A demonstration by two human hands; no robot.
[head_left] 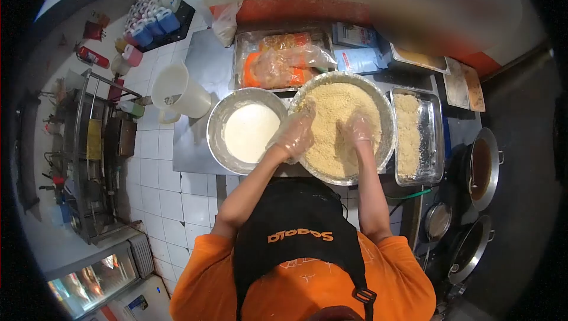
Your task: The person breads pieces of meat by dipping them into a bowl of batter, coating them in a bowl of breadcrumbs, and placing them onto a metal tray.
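Both my hands wear clear plastic gloves and are at a large metal bowl [387, 158] of pale yellow breadcrumbs [340, 93]. My left hand [296, 132] is over the bowl's left side, fingers curled and coated with crumbs; what they hold, if anything, is hidden. In the middle right of the crumbs lies my right hand [358, 129], fingers apart and partly down in them. Beside my left wrist, a second metal bowl [216, 143] contains white batter [251, 132]. To the right, a metal tray [438, 143] carries a strip of crumb-coated food [407, 135].
A white plastic jug [180, 93] stands at the table's left. Behind the bowls, a tray [239, 46] bears bagged food [278, 67], next to blue packages [358, 60]. Pans of dark liquid [480, 167] are at the right. A metal rack [89, 143] stands far left.
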